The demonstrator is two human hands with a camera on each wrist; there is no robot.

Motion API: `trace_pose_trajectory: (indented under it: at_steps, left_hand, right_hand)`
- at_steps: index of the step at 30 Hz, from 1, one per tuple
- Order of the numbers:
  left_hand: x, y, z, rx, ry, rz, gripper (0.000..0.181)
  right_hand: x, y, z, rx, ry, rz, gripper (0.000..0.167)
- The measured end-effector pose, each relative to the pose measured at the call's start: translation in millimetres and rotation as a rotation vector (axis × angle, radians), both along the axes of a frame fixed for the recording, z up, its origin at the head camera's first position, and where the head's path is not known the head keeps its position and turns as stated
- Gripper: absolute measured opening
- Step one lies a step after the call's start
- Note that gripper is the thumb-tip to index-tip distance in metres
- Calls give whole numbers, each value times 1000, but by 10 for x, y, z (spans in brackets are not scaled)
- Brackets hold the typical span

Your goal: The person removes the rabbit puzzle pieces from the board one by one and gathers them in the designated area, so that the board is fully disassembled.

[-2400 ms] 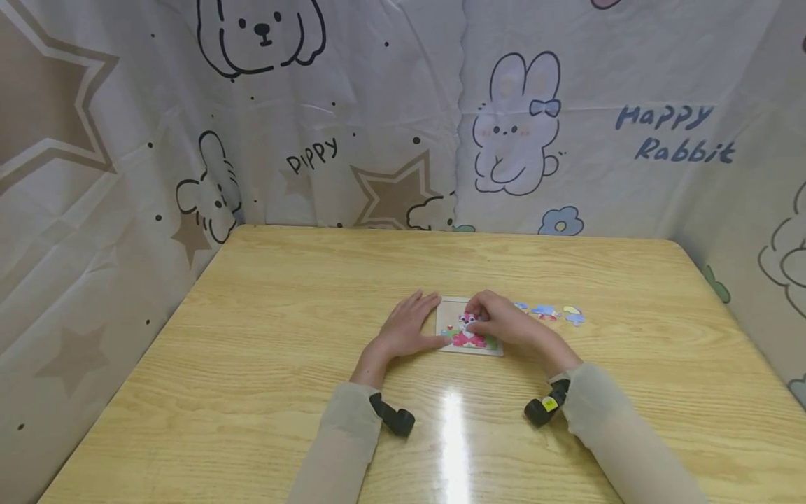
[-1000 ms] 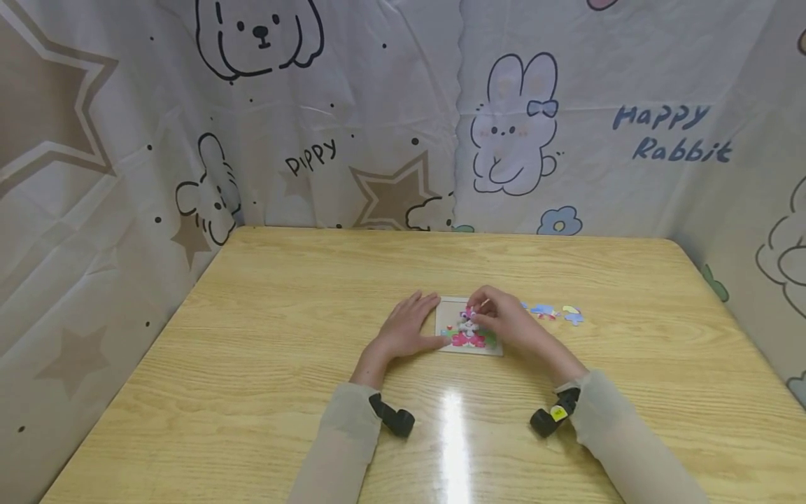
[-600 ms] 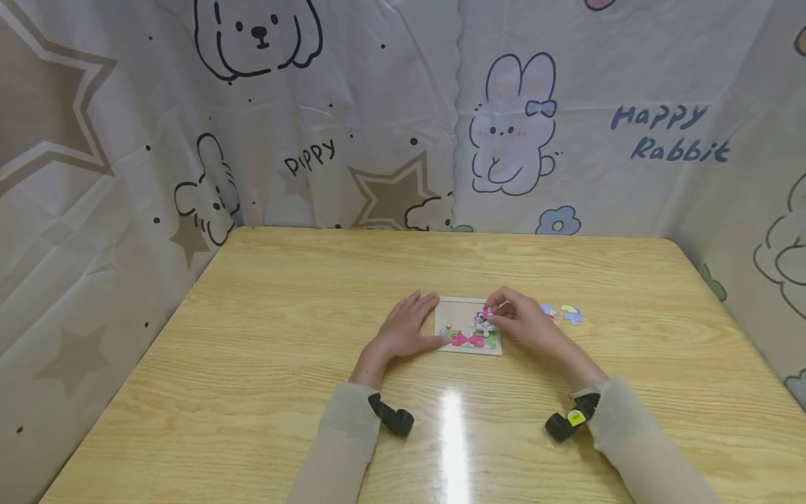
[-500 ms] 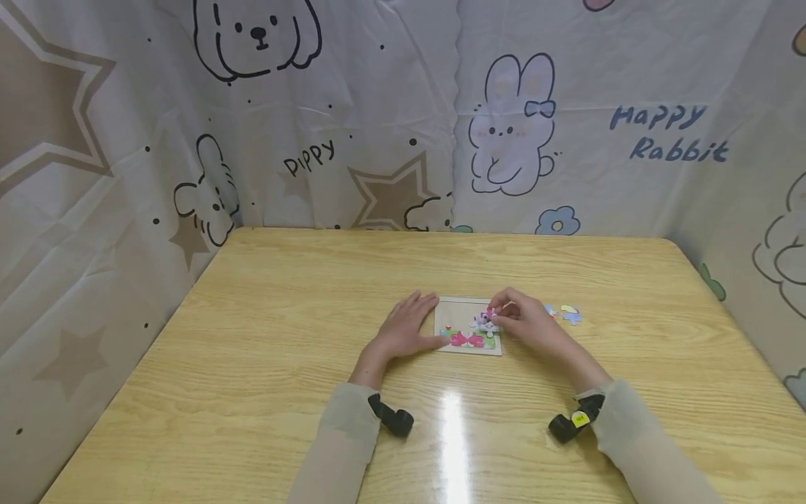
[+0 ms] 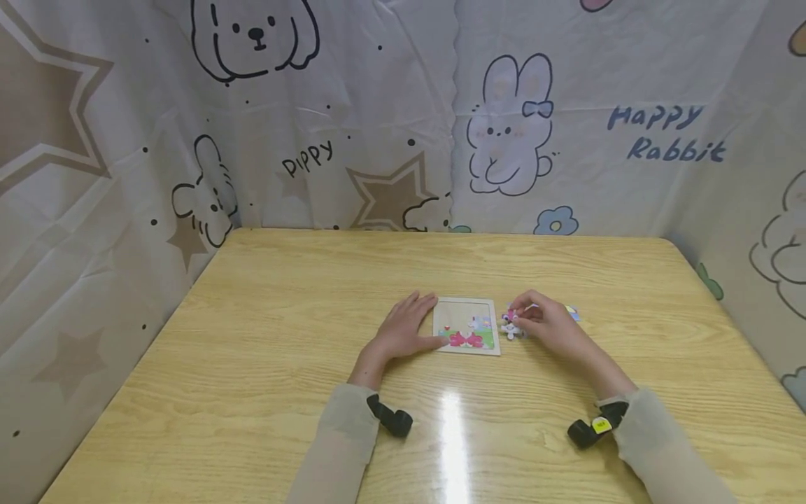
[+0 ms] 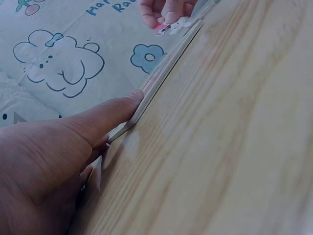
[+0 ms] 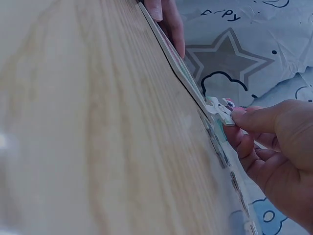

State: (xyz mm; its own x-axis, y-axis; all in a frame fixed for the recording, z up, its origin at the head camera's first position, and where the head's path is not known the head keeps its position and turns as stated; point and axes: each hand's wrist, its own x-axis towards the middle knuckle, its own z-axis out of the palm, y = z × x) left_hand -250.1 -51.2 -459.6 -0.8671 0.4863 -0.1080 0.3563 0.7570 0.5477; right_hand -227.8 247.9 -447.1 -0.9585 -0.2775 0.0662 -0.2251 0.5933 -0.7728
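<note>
A small wooden jigsaw tray (image 5: 497, 343) lies flat on the table. Pink and green pieces (image 5: 466, 341) fill its lower strip, a pale piece (image 5: 481, 323) sits at its right side, and the upper left shows bare wood. My left hand (image 5: 406, 329) rests along the tray's left edge, fingers extended, thumb on the lower left corner; the left wrist view shows that thumb (image 6: 115, 110) on the rim. Just right of the tray, my right hand (image 5: 557, 329) pinches a pink and white puzzle piece (image 5: 511, 332) between thumb and fingers. In the right wrist view the piece (image 7: 220, 111) is tilted.
Loose puzzle pieces (image 5: 574, 313) lie on the table beyond my right hand, partly covered by it; in the right wrist view they form a row of edges (image 7: 237, 188). A printed cloth (image 5: 390, 105) hangs behind the wooden table (image 5: 302, 280).
My right hand has lifted the pink and white piece out of the tray's middle and carried it right, past the tray's edge. The left hand has stayed in place.
</note>
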Motion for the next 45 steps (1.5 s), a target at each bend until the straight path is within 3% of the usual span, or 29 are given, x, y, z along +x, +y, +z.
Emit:
trace_pose_trajectory:
  at_steps: [14, 24, 39, 45]
  left_hand:
    - [23, -8, 27, 4, -1, 1, 84]
    - [18, -10, 15, 14, 1, -1, 84]
    - [-4, -11, -16, 7, 4, -3, 84]
    - [-7, -8, -28, 6, 6, -3, 84]
  right_hand:
    - [86, 264, -14, 41, 29, -55, 18]
    - [155, 416, 7, 65, 72, -41, 18]
    - [194, 503, 42, 126, 74, -76, 17]
    - [185, 509, 45, 159, 9, -88, 20]
